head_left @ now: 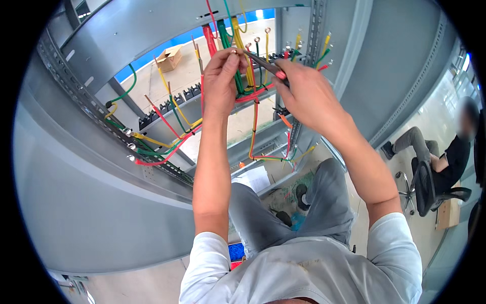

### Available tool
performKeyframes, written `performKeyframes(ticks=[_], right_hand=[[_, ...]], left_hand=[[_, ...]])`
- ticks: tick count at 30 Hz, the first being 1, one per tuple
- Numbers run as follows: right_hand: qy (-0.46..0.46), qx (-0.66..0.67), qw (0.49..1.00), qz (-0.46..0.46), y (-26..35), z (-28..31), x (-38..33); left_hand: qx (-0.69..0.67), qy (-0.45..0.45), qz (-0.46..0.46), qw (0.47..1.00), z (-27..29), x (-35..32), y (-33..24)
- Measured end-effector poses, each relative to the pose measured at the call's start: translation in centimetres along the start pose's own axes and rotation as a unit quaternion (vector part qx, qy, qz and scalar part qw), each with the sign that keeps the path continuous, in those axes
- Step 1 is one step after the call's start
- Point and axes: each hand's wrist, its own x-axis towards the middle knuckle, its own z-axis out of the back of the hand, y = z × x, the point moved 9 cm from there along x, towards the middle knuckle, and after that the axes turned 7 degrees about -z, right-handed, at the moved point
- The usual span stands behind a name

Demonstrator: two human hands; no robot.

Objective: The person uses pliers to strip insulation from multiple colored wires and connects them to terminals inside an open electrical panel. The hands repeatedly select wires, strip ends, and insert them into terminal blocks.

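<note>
My left hand (221, 83) is closed, thumb and finger pinching what looks like a small metal wire lug (234, 52). My right hand (311, 93) is wrapped round the handles of pliers (264, 63), which have dark jaws and a bit of red on the grip. The tips of the pliers reach to the fingers of my left hand; whether they bite on the lug is too small to tell. Just behind my hands hang bundles of red wires (209, 40), green wires (239, 81) and yellow wires (248, 73). Several nearby wires end in ring lugs (267, 31).
A grey metal cabinet frame (126, 25) surrounds the work, with a perforated rail (76, 81) at left. Loose bare-ended wires (161, 73) stick up there. An open cardboard box (169, 58) lies beyond, white paper (253, 178) below. At right a person (450, 157) sits on a chair.
</note>
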Motion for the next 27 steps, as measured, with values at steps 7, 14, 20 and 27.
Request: performKeyframes(ticks=[7, 14, 20, 27], right_hand=[[-0.085, -0.131, 0.988, 0.011, 0.0, 0.4, -0.4], [-0.085, -0.185, 0.979, 0.014, 0.9, 0.7, -0.2], [-0.107, -0.198, 0.974, 0.031, 1.3, 1.1, 0.0], [-0.121, -0.212, 0.969, 0.025, 1.3, 1.2, -0.1]], left_hand=[[0.034, -0.025, 0.01, 0.999, -0.6, -0.2, 0.8], [0.067, -0.042, 0.008, 0.997, -0.3, -0.2, 0.4], [0.058, -0.047, -0.005, 0.997, -0.2, 0.0, 0.5], [0.058, -0.044, -0.025, 0.997, -0.4, 0.0, 0.5]])
